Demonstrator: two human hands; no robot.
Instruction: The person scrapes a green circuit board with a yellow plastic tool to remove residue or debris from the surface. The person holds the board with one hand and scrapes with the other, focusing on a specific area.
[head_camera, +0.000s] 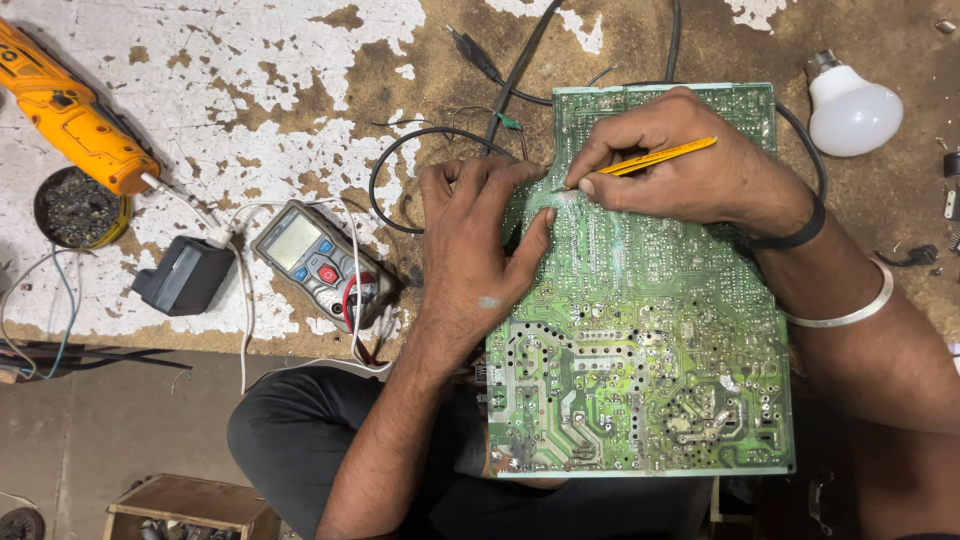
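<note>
Even, soft light; sharp focus

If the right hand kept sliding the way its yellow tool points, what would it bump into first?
The right hand aims the yellow tool leftward across the board. Its tip is already about at the left hand, so the left fingers would likely come first, though depth is unclear.

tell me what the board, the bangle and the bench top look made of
Circuit board: green laminate, probably fibreglass, with shiny solder dots and traces. Bangle: smooth silvery metal, likely steel. Bench top: brown board, possibly pressed wood, under flaking white paint.
</note>
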